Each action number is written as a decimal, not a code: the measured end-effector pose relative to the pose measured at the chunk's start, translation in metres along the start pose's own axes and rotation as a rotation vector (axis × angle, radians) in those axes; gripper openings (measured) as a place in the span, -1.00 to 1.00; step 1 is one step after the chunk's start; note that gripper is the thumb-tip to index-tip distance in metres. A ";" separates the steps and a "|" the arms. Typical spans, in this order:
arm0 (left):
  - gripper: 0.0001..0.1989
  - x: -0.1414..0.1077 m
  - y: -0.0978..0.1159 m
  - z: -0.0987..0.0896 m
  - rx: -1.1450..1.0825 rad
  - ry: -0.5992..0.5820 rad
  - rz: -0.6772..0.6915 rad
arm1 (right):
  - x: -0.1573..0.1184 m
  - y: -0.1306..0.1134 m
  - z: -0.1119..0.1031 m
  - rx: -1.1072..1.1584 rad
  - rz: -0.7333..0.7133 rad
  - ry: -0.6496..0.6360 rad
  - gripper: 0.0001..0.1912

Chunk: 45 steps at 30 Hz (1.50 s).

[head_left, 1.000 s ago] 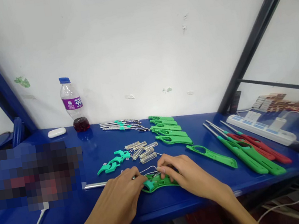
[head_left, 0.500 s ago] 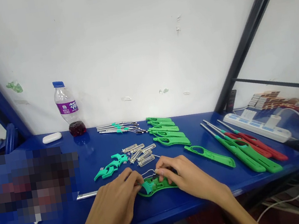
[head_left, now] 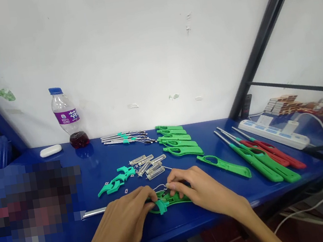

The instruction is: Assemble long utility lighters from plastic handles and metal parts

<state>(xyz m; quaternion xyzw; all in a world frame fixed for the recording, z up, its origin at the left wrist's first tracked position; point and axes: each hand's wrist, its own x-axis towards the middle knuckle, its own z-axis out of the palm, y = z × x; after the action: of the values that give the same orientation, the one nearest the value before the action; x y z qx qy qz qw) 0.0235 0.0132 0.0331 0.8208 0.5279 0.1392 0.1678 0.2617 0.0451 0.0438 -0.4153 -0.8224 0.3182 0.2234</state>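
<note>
While my left hand pinches green lighter-handle half (head_left: 171, 198) near its trigger end (head_left: 129, 212), likely steadying it on blue table (head_left: 94, 159), my right hand (head_left: 197, 188) pinches white wire (head_left: 159, 186) above, seemingly controlling slack. Teal trigger (head_left: 162, 206) beside left fingertips. Spare triggers (head_left: 122, 178) grouped just beyond, presumably for reach.

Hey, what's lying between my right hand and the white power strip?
In the head view, going from your right hand: a loose green shell, then green lighters and red lighters, before the power strip.
</note>
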 end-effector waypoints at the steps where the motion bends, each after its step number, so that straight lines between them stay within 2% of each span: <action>1: -0.73 0.000 0.000 0.000 -0.004 0.000 0.009 | 0.000 0.000 0.000 -0.003 -0.004 -0.001 -0.72; 8: -0.71 -0.004 -0.001 0.001 -0.015 0.006 0.018 | 0.001 -0.002 0.000 -0.020 0.002 0.014 -0.74; 21: -0.73 -0.001 0.004 0.003 0.070 -0.098 -0.010 | 0.000 -0.002 -0.001 -0.007 -0.008 0.006 -0.72; 26: -0.77 -0.002 0.002 0.003 0.029 -0.065 0.067 | 0.001 -0.001 -0.001 -0.023 -0.022 0.014 -0.73; 37: -0.73 -0.001 -0.004 0.007 -0.020 -0.026 0.167 | 0.005 0.003 0.000 0.036 -0.035 0.005 -0.75; 45: -0.75 0.000 -0.005 0.005 -0.014 -0.027 0.142 | 0.003 0.005 0.000 0.074 -0.047 0.000 -0.75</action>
<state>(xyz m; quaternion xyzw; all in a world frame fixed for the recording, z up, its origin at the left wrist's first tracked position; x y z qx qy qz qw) 0.0211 0.0148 0.0267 0.8569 0.4650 0.1433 0.1703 0.2624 0.0499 0.0402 -0.3872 -0.8196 0.3431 0.2462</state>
